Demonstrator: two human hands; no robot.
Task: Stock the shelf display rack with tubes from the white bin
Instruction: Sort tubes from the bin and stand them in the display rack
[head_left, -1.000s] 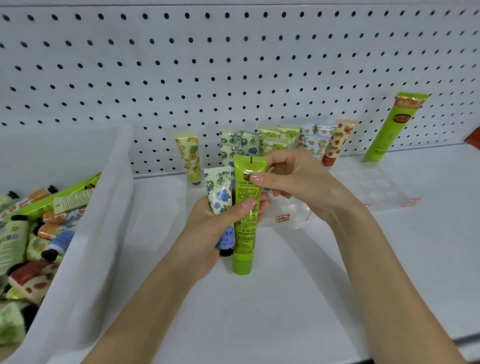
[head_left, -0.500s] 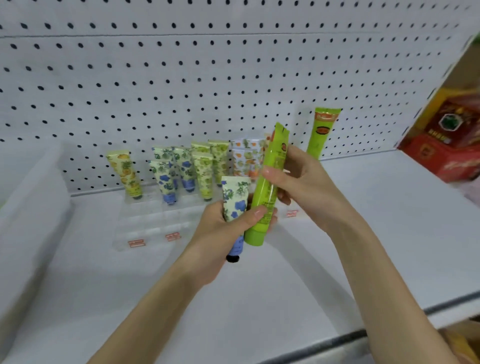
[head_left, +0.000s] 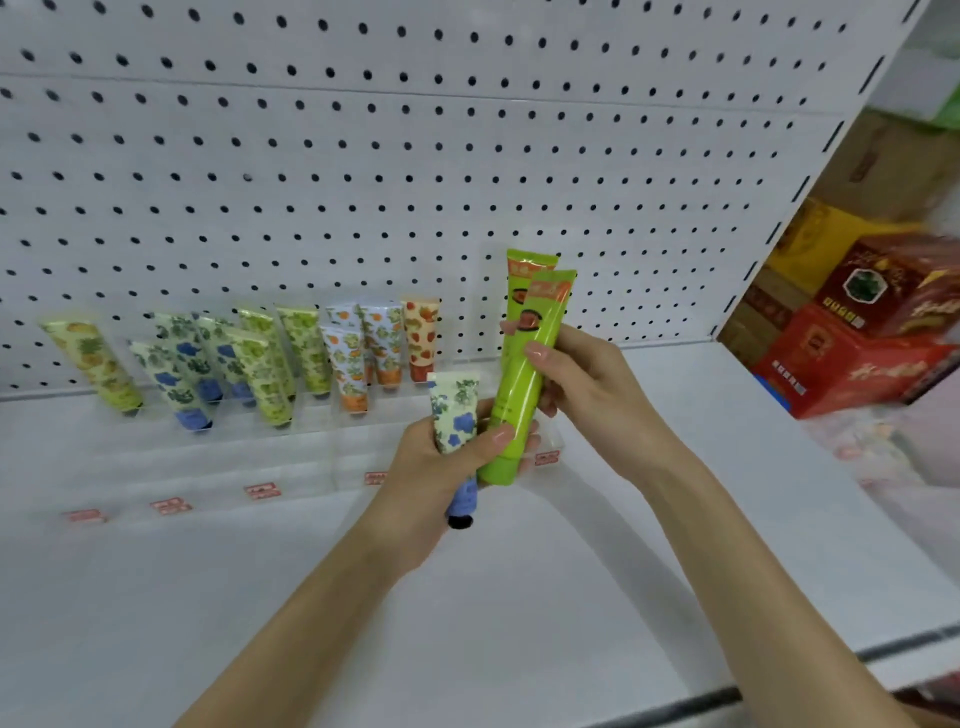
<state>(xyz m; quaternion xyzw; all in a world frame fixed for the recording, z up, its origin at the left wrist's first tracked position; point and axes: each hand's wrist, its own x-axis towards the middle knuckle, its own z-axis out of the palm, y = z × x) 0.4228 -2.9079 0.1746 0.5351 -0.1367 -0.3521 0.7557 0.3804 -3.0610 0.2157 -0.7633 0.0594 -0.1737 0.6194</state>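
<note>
Holding two tubes at once in front of the display, so a fair bit was covered up. My left hand (head_left: 426, 478) was wrapped round the small blue-flower tube (head_left: 457, 415). The thumb lay across its front and reached the lime green tube (head_left: 517, 400) just beside it. My palm hid the small tube's lower body, and only its black cap poked out underneath.

My right hand (head_left: 592, 389) pinched the green tube higher up, thumb on the front. The other fingers curled behind it, mostly out of sight. That tube was tilted, crimped end up, and its bottom end sat against my left fingers.

Right behind it stood a second green tube (head_left: 517, 280), leaning on the pegboard (head_left: 363, 156). Only its top corner showed, and I couldn't tell whether the two were touching.

The clear rack (head_left: 291, 467) on the white shelf (head_left: 519, 597) was honestly hard to make out. The plastic nearly vanished, and the little red labels (head_left: 262, 491) along its front gave the edge away. A row of small tubes (head_left: 262, 374) stood at its back, caps down and tilted toward the pegboard, overlapping so I couldn't count them properly.

Off to the right were some red boxes (head_left: 852, 374), blurry and cut off, print unreadable. Both my forearms ran out of view at the bottom.
</note>
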